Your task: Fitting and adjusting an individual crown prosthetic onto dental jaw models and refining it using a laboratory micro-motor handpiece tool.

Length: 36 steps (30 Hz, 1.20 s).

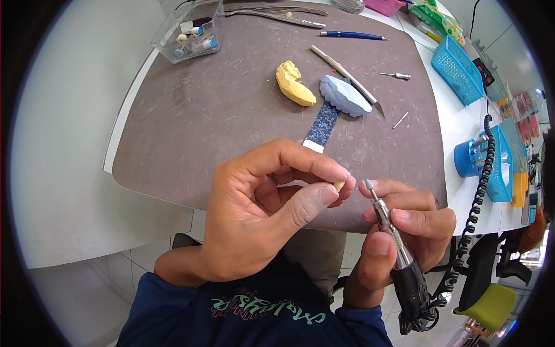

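Observation:
Between the thumb and fingertips of my left hand [266, 202] is a small cream-coloured dental crown [339, 186], mostly covered by the fingers. My right hand [410, 222] grips a rotary handpiece [399, 248] with a silver front and a black rear. A pointed grey bur [369, 185] at its tip stands a short way right of the crown, apart from it. Beyond my hands lie a yellow plaster dental model [295, 87] and a pale blue one [346, 96]. A dark speckled strip [324, 124] with a white end reaches from the blue model toward my left hand.
A craft knife [347, 72], a blue pen [352, 35], pliers [272, 16] and small metal bits [396, 76] lie on the brown mat [191, 127]. A clear box [193, 40] stands far left. Blue baskets [457, 69] line the right; a coiled black cord [480, 196] hangs there.

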### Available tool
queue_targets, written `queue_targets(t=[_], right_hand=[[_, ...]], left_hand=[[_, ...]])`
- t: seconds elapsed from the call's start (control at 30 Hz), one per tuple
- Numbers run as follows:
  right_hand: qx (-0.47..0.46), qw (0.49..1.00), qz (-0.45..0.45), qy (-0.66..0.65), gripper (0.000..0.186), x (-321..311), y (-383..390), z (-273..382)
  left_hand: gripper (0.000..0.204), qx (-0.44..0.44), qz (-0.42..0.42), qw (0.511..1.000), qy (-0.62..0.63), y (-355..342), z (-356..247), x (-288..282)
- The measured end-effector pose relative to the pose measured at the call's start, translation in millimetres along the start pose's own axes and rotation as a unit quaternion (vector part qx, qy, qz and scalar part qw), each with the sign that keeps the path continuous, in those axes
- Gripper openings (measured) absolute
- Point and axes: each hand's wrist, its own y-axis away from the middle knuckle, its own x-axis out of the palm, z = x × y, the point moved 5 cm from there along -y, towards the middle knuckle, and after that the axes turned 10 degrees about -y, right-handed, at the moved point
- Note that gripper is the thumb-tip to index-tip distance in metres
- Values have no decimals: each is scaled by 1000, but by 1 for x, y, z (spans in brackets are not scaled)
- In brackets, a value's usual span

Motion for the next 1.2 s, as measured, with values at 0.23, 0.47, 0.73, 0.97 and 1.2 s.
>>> queue_targets(t=[0.23,0.47,0.73,0.97,1.2], right_hand=[[9,998,-37,45,36,8,2,1],[4,999,-20,44,37,10,4,0],[-18,999,-20,45,38,9,4,2],[-20,998,-22,46,37,9,3,3],[-18,999,-25,35,37,10,4,2]], left_hand=[[8,-3,-11,1000,8,2,0,-1],[10,6,-10,1000,29,3,0,-2],[10,-23,-18,999,30,1,-2,-3],[14,-15,-7,999,43,0,1,-5],[19,-4,-6,999,40,-1,1,-5]])
